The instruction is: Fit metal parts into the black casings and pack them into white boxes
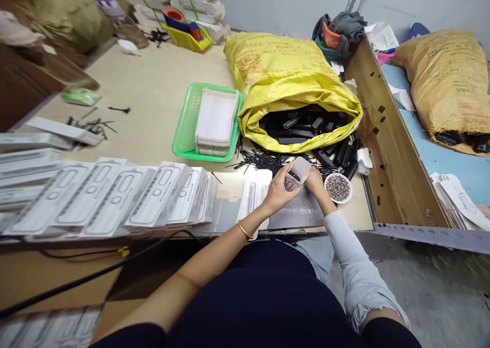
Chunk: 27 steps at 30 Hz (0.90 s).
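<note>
My left hand is closed around a small cardboard box, holding it tilted with an end flap raised. Something black shows at the box's opening. Close against the box's right side is my right hand, its fingers curled and partly hidden, so what they hold cannot be made out. Just beyond both hands lies a pile of thin black sticks. To the right of my right hand stands a white bowl of small metal screws. A flat printed carton lies beneath my left forearm.
A yellow sack of black plastic parts lies open behind my hands. Left of it is a green basket with stacked white cartons. Packed boxes line the front edge. A wooden partition borders the right side.
</note>
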Available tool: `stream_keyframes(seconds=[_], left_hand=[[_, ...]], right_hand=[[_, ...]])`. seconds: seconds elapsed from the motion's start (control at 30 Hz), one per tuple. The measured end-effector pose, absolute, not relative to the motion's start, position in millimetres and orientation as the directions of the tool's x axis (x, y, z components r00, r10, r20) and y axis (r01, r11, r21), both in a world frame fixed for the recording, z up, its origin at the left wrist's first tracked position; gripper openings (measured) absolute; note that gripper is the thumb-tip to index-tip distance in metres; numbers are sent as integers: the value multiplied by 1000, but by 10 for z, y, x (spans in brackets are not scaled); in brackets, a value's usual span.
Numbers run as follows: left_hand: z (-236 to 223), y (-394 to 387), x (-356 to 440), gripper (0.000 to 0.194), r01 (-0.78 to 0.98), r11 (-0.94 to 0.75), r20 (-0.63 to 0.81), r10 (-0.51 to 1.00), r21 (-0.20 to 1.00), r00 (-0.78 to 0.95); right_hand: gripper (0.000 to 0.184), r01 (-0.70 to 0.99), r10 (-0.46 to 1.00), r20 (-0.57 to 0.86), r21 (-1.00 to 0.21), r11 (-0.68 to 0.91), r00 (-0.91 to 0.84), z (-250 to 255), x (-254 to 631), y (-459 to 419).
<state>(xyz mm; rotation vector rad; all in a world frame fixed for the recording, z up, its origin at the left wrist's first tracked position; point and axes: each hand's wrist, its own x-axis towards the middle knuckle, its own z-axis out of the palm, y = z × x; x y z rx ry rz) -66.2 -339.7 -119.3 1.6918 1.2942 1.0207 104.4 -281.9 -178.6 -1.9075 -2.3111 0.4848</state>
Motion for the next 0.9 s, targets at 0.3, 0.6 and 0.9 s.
stream_keyframes(seconds=[0.3,0.6,0.9], left_hand=[[-1244,-3381,-630,73,402,-193,136,977,895,166],[-1279,-3382,-538,82,326,-256,207,962,910,177],[-1433,-3507,-530,55,127,-349,271,869,928,414]], right_hand=[[14,343,979,116,-938,53,167,-1404,1294,-2969],[9,347,950,295,-906,244,103,-885,913,-3460],[24,267,917,245,-950,162,316,-1285,636,-3556]])
